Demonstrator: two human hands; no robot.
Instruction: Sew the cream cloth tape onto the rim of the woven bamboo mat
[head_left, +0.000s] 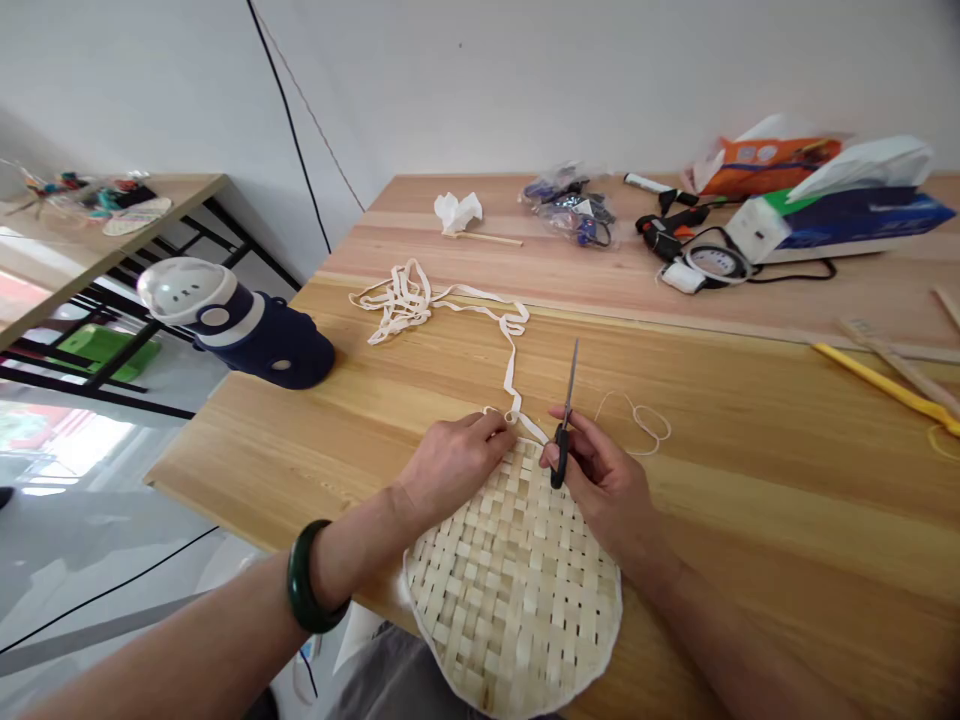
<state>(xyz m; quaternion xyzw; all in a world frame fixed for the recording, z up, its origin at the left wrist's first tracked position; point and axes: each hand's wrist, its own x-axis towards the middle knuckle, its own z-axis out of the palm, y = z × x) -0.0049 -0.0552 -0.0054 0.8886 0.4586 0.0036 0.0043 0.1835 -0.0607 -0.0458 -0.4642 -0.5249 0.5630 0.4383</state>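
A round woven bamboo mat (517,590) lies at the near edge of the wooden table (750,480), partly hanging over it. My left hand (457,460) rests on the mat's far rim, fingers pinched on a cream ribbon (512,372) that runs away to a loose tangle (401,300). My right hand (600,475) grips black-handled scissors (566,410), blades closed and pointing away from me, just right of the ribbon. A green bangle (307,585) circles my left wrist.
A navy and white bottle (240,325) lies on its side at the table's left edge. Thin string loops (645,420) lie right of the scissors. Farther back are a tissue (459,212), a plastic bag (570,205), a glue gun (667,230), boxes (840,215) and yellow sticks (892,385).
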